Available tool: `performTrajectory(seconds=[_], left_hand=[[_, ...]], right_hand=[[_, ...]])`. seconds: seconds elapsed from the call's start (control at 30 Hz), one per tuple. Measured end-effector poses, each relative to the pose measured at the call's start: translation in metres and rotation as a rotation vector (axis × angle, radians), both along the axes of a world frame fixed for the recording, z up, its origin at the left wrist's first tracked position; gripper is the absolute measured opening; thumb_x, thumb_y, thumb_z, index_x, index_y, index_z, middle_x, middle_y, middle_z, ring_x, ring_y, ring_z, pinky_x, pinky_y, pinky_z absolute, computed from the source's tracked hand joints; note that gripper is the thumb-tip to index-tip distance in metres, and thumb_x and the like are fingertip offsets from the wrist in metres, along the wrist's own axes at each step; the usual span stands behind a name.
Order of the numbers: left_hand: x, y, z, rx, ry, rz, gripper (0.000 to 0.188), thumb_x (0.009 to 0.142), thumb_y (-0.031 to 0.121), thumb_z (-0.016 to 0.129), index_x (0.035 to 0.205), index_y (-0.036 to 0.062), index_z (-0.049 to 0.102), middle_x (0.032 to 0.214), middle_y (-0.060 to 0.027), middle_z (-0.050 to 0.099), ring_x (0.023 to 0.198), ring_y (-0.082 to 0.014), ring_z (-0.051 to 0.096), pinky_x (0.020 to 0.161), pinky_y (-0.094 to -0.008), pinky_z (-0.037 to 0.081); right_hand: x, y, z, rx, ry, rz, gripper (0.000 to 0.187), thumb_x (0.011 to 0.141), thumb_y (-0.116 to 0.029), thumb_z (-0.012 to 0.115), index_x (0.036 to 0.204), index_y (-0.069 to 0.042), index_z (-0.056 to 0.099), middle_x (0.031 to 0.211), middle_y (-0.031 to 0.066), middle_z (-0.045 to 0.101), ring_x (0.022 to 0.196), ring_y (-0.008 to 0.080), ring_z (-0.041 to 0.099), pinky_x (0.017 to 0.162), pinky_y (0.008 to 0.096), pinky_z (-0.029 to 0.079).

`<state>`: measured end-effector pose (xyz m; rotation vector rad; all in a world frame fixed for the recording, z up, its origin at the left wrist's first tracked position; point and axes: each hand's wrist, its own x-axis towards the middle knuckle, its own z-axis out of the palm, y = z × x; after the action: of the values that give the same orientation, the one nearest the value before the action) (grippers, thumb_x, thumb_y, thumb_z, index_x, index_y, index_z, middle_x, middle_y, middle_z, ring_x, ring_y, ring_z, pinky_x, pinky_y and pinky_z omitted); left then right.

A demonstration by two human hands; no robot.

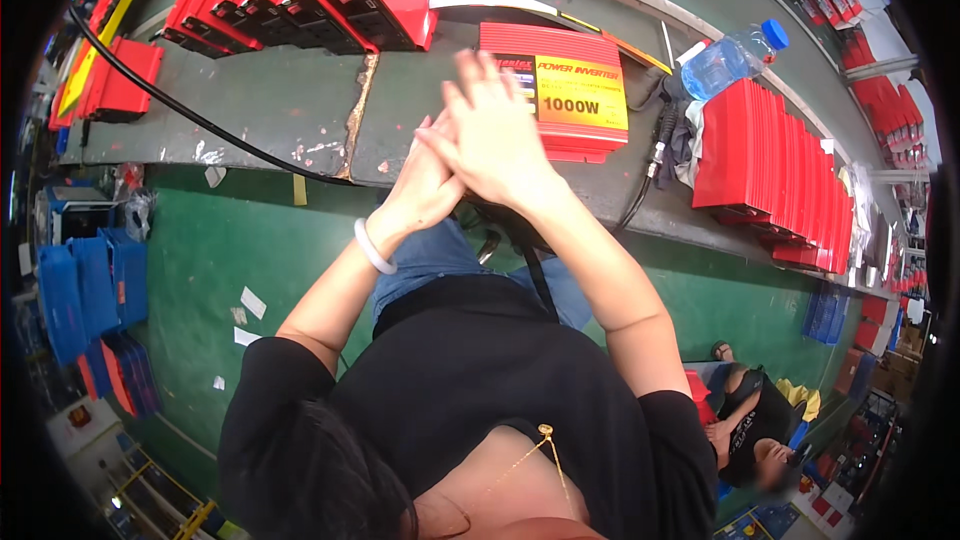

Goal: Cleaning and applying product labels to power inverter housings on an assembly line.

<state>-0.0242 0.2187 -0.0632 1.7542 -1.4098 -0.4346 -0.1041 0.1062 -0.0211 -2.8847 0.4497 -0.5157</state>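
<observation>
A red power inverter [500,37] with a yellow label lies on the grey-green workbench [385,130] in front of me. My right hand [500,135] is just over its near left part, fingers stretched out and hiding some of the label. Behind it, my left hand [425,180] rests against the right palm. The two hands overlap, and the left fingers are partly covered. Neither hand shows anything in its grip. A white bracelet [374,247] circles my left wrist.
Red inverters stand in rows at the back left [290,0] and on the right [775,180]. A bottle of blue liquid [730,62] lies beside the right row. A black cable [190,110] crosses the left bench. Behind on the right sits another person [755,425].
</observation>
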Motion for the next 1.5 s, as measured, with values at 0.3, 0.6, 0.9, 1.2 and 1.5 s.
performTrajectory(seconds=[0.3,0.6,0.9,1.2,1.5], left_hand=[[0.000,0.004,0.004,-0.060,-0.095,0.119,0.064,0.084,0.012,0.056,0.144,0.0064,0.036,0.149,-0.0120,0.038,0.142,-0.0314,0.028,0.115,-0.0529,0.016],[-0.011,0.000,-0.006,-0.072,-0.212,0.108,0.065,0.084,0.013,0.058,0.144,0.0037,0.036,0.148,-0.0134,0.039,0.140,-0.0306,0.031,0.113,-0.0492,0.022],[-0.015,-0.008,-0.029,0.000,-0.401,0.155,0.060,0.092,0.027,0.046,0.147,0.0061,0.033,0.153,-0.0091,0.033,0.142,-0.0250,0.029,0.115,-0.0447,0.020],[-0.009,-0.002,-0.024,-0.113,-0.376,0.158,0.055,0.089,0.023,0.047,0.141,0.0021,0.041,0.144,-0.0124,0.044,0.133,-0.0279,0.042,0.110,-0.0420,0.032],[-0.016,-0.006,-0.004,-0.166,-0.323,0.174,0.060,0.080,0.009,0.061,0.136,-0.0040,0.044,0.135,-0.0198,0.051,0.126,-0.0351,0.048,0.105,-0.0432,0.037]], right_hand=[[-0.068,-0.018,0.012,0.215,-0.259,-0.007,0.053,0.092,-0.029,0.055,0.136,-0.001,0.045,0.135,0.0191,0.051,0.131,0.0350,0.043,0.111,0.0489,0.027],[-0.071,0.006,-0.007,0.054,-0.011,-0.161,0.083,0.083,-0.041,0.065,0.141,0.009,0.032,0.148,0.0258,0.030,0.140,0.0395,0.027,0.114,0.0491,0.019],[-0.018,0.045,-0.012,0.250,-0.084,0.340,0.064,0.083,-0.041,0.064,0.127,0.003,0.051,0.131,0.0191,0.053,0.131,0.0337,0.042,0.111,0.0484,0.027],[-0.053,0.039,-0.006,0.437,-0.219,0.291,0.035,0.084,-0.023,0.064,0.114,-0.005,0.062,0.121,0.0104,0.060,0.120,0.0290,0.052,0.106,0.0480,0.034],[-0.099,-0.020,0.002,0.249,-0.364,-0.114,0.023,0.094,-0.012,0.052,0.111,-0.002,0.064,0.115,0.0127,0.065,0.108,0.0301,0.060,0.098,0.0400,0.042]])
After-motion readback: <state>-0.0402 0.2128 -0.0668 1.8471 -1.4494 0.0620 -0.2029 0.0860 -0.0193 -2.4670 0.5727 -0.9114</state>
